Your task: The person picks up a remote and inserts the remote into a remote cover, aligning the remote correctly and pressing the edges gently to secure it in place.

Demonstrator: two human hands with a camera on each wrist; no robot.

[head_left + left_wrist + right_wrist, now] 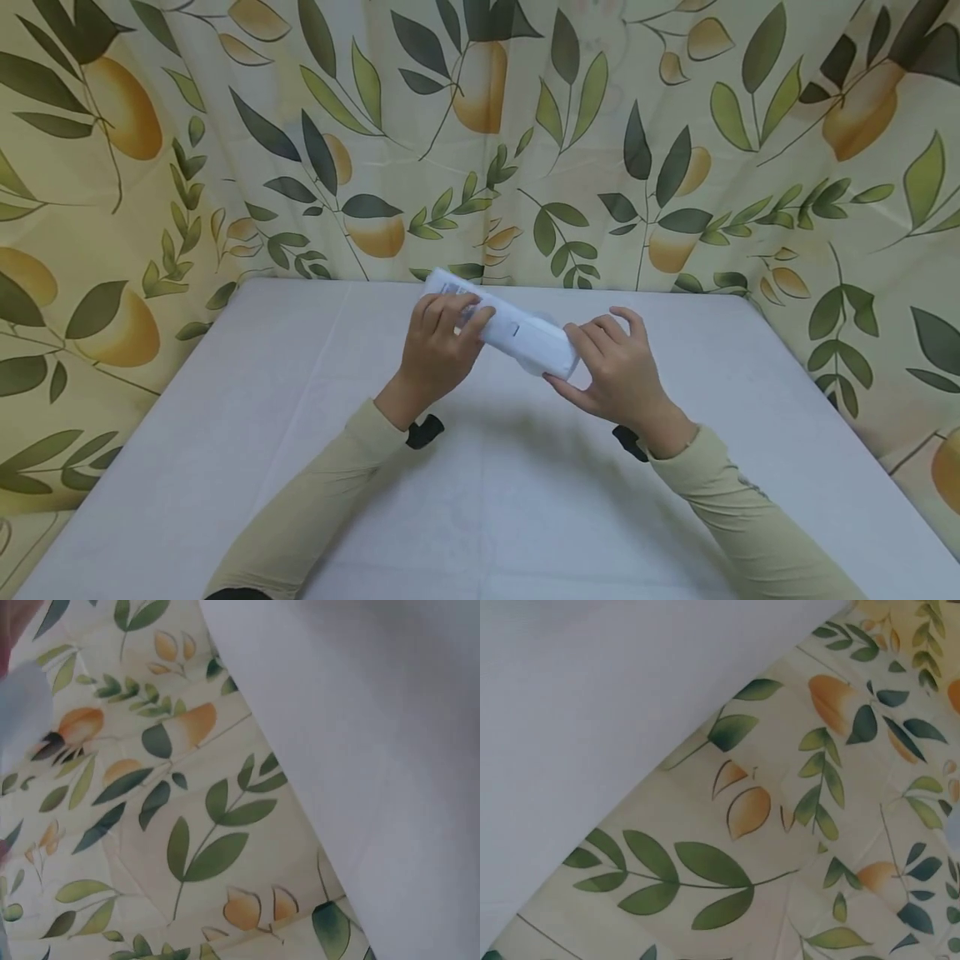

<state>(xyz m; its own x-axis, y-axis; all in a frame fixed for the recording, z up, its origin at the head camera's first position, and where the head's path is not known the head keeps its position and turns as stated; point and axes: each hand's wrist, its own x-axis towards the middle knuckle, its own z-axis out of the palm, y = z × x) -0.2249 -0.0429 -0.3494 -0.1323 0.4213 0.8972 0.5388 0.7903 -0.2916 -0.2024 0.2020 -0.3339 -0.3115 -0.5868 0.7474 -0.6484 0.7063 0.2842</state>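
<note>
Held over the table at mid-view is a long white object (517,332) with rounded edges, a small dark mark on its face and grey print near its far left end. A paler rounded part shows behind its lower half. Its exact kind I cannot tell. My left hand (441,346) grips the upper left end, fingers curled over the face. At the lower right end my right hand (617,373) pinches it between thumb and fingers, little finger raised. In the left wrist view, a blurred pale piece of the white object (24,709) shows at the left edge.
A white-covered table (360,483) spreads under both hands. Behind it and along its sides hangs a curtain (570,192) printed with leaves and orange fruit. Dark bands (426,432) sit at both wrists.
</note>
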